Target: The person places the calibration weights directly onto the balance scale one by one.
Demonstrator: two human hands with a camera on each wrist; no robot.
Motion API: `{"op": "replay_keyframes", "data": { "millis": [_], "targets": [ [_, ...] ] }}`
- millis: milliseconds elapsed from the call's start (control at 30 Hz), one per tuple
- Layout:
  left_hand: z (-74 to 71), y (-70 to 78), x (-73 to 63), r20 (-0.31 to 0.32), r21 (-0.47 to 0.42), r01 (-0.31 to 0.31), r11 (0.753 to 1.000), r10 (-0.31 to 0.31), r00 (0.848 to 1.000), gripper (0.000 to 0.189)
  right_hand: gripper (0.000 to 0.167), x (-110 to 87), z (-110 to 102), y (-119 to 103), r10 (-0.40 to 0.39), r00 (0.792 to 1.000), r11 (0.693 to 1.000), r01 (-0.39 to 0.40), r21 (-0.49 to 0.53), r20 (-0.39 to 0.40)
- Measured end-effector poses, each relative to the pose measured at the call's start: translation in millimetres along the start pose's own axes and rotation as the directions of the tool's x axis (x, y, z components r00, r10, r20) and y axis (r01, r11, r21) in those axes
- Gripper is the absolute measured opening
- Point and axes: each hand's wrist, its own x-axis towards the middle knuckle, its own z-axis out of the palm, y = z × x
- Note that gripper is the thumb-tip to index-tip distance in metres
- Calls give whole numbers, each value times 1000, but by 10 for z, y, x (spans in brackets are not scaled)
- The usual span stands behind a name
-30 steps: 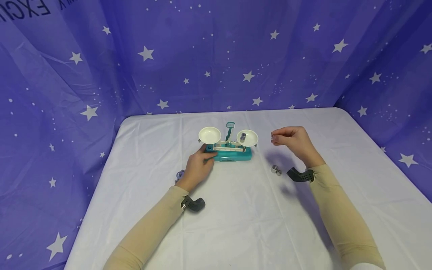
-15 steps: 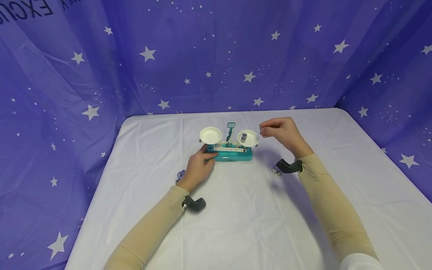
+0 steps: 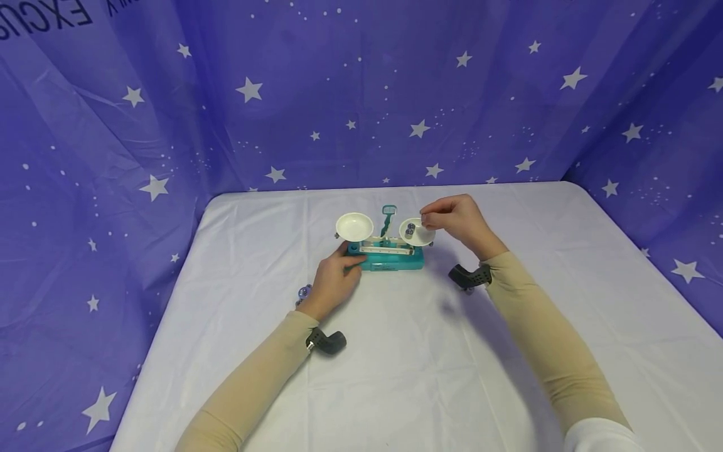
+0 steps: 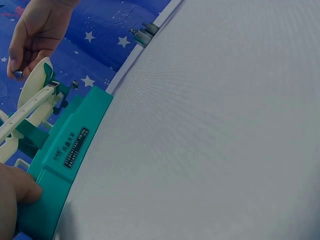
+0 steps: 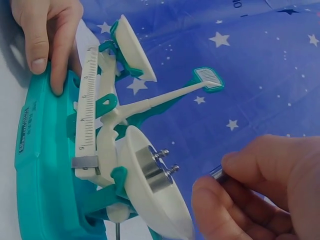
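Teal balance (image 3: 392, 259); weights (image 4: 143, 37) behind right wrist camera (image 3: 467, 276)

- Balance (image 3: 392, 260) on table (image 3: 395, 376), abt mid, nr far edge; curtain (image 3: 361, 94) behind.
- L pan (image 3: 354, 227) & R pan (image 3: 420, 239) atop, pointer (image 3: 388, 216) btwn, rising behind.
- 2 weights (image 5: 158, 181) side by side in R pan.
- L hand (image 3: 336, 281) on balance's L end; loose weights (image 3: 304, 292) just L of wrist.
- R hand (image 3: 456, 220) over R pan, small weight (image 5: 218, 173) btwn fingertips.
- More weights (image 4: 143, 36) on table, R of balance.

Perhaps a booth: starry curtains (image 3: 361, 94)
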Motion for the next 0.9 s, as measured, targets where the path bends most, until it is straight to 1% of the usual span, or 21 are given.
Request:
{"op": "replay_keyframes", "data": {
  "millis": [100, 233, 433, 667, 900],
  "targets": [
    [6, -1, 1, 3, 0, 1, 1000, -1, 1000, 28, 28, 11, 30, -6, 20, 1000, 999, -20, -39, -3],
    [11, -5, 3, 9, 5, 3, 1000, -3, 1000, 28, 28, 25, 60, -26, 27, 1000, 994, -28, -106, -8],
    [2, 4, 13, 14, 0, 6, 1000, -6, 1000, 28, 28, 40, 107, -88, 16, 1000, 974, -22, -224, -26],
    [-1, 1, 14, 8, 5, -6, 1000, 6, 1000, 28, 25, 50, 155, -130, 5, 999, 954, -18, -298, -45],
    [8, -8, 15, 8, 5, -8, 1000, 8, 1000, 27, 23, 60, 177, -145, -11, 1000, 935, 0, -355, -27]
  ]
}}
